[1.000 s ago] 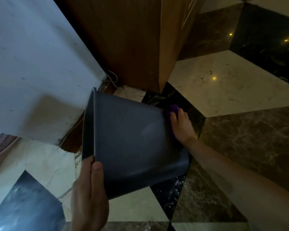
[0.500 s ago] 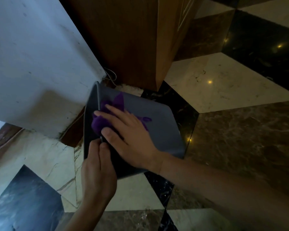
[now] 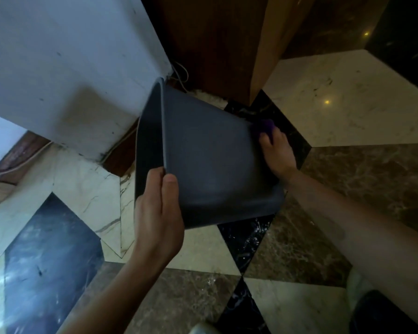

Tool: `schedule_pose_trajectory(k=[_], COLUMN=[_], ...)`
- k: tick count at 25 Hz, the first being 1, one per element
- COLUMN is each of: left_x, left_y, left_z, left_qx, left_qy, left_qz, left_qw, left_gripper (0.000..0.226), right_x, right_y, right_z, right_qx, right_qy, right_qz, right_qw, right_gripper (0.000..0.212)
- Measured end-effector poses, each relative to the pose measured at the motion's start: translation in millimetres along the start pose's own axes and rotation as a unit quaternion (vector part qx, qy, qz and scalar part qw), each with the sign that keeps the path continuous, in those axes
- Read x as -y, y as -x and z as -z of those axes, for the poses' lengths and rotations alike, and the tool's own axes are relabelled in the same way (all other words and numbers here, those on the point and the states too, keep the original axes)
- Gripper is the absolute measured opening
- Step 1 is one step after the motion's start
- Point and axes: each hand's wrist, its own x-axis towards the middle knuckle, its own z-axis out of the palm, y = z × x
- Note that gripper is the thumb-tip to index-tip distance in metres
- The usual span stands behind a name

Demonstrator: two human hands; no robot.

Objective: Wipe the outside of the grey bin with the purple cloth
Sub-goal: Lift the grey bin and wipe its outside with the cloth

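Note:
The grey bin [image 3: 210, 162] is tipped on its side above the floor, its open mouth to the left and its base to the right. My left hand [image 3: 158, 213] grips the rim at the lower left, thumb on the outer wall. My right hand [image 3: 276, 155] presses the purple cloth [image 3: 267, 126] against the bin's far right end, near the base. Only a small tuft of the cloth shows beyond my fingers; the rest is hidden under the hand.
A white wall block [image 3: 65, 68] stands close on the left and a wooden cabinet corner [image 3: 227, 44] just behind the bin. White cables [image 3: 179, 75] hang in the gap between them. The marble floor [image 3: 336, 97] stretches to the right.
My right hand with the cloth has slid from the bin's wall near the rim across to the far end by the base. The left hand keeps its grip on the rim.

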Motion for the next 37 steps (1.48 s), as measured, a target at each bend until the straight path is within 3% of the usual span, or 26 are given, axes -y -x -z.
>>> schedule_pose_trajectory(k=[2, 5, 10, 12, 15, 20, 22, 28, 33, 35, 37], left_x=[-9, -25, -46, -42, -36, -54, -53, -31, -46, -49, -51], left_y=[-2, -46, -176, -200, -197, -148, -122, -77, -93, -89, -73], left_z=[2, 5, -10, -18, -24, -7, 5, 24, 19, 16, 11], left_qx=[0.045, 0.07, 0.068, 0.059, -0.017, -0.057, -0.055, 0.024, -0.048, -0.045, -0.033], left_qy=[0.011, 0.047, 0.131, 0.069, -0.095, -0.081, -0.052, -0.017, 0.071, 0.051, 0.042], left_qz=[0.011, 0.113, 0.29, 0.278, 0.244, 0.013, -0.042, -0.017, 0.136, 0.117, 0.085], left_qw=[0.999, 0.99, 0.945, 0.956, 0.965, 0.995, 0.996, 0.999, 0.987, 0.991, 0.995], left_gripper=[0.031, 0.056, 0.032, 0.034, 0.046, 0.04, 0.047, 0.068, 0.063, 0.071, 0.071], right_x=[-12, -15, -12, -11, -13, 4, 11, 1, 1, 18, 46], right_y=[-3, -2, -5, 0, 10, 15, 23, 59, 72, 70, 69], right_z=[6, 6, 5, 5, 5, 18, 21, 13, 15, 28, 43], right_qx=[-0.003, -0.017, -0.024, -0.024, -0.04, -0.102, -0.108, -0.127, -0.18, -0.235, -0.27], right_qy=[-0.051, -0.059, -0.052, -0.06, -0.125, -0.267, -0.323, -0.352, -0.304, -0.269, -0.227], right_qz=[-0.061, -0.093, -0.125, -0.138, -0.155, -0.167, -0.157, -0.156, -0.112, -0.071, 0.024], right_qw=[0.997, 0.994, 0.99, 0.988, 0.979, 0.944, 0.927, 0.914, 0.929, 0.931, 0.935], right_gripper=[0.045, 0.047, 0.052, 0.053, 0.057, 0.058, 0.064, 0.057, 0.048, 0.038, 0.024])
